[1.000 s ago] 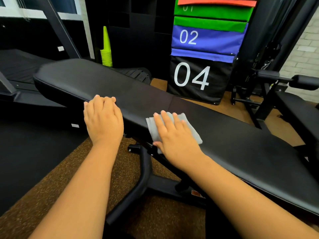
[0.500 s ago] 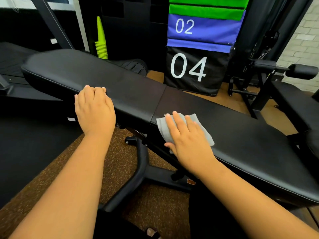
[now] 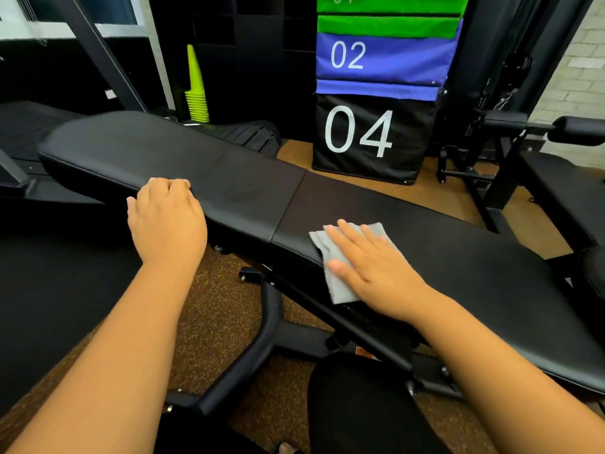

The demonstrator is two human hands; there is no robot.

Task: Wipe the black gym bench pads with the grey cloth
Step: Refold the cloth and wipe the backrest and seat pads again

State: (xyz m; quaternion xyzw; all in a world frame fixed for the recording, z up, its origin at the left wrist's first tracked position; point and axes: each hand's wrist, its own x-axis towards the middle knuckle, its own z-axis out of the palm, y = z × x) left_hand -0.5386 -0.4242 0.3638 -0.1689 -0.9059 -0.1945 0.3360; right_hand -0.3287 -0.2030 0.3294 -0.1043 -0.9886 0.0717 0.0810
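- Grey cloth [image 3: 340, 273] lying flat on the right-hand bench pad [image 3: 458, 257], just right of the seam [image 3: 289, 204] between the two pads, near the front edge; bottom corner hanging a bit over that edge.
- Right hand [image 3: 376, 267] spread flat on top of the cloth, fingers straight and slightly fanned, pressing down rather than gripping. Not pinching anything.
- Left hand [image 3: 167, 221] resting on the front edge of the left-hand bench pad [image 3: 163, 152], fingers curled over the rim, probably just bracing. Looks like a light hold on the pad, nothing else in it.
- Cloth looks thin, soft and floppy, basically weightless. Would guess it bunches up or folds under if pushed from one corner only, so a flat palm across the middle seems the way to go. Visible crease lines near the fingertips already.
- Pads look like smooth vinyl, slightly shiny, firm padding underneath. Probably slick enough for the cloth to glide, maybe also to slip out from under the palm if pressure drops.
- Plenty of the right pad stretches away to the right, so likely lots left to cover. Can't tell which bits are already clean.
- Background stuff: stacked plyo boxes [image 3: 376, 132] numbered 02 and 04, stack of lime cones [image 3: 196, 90], another machine [image 3: 540, 126] on the right.
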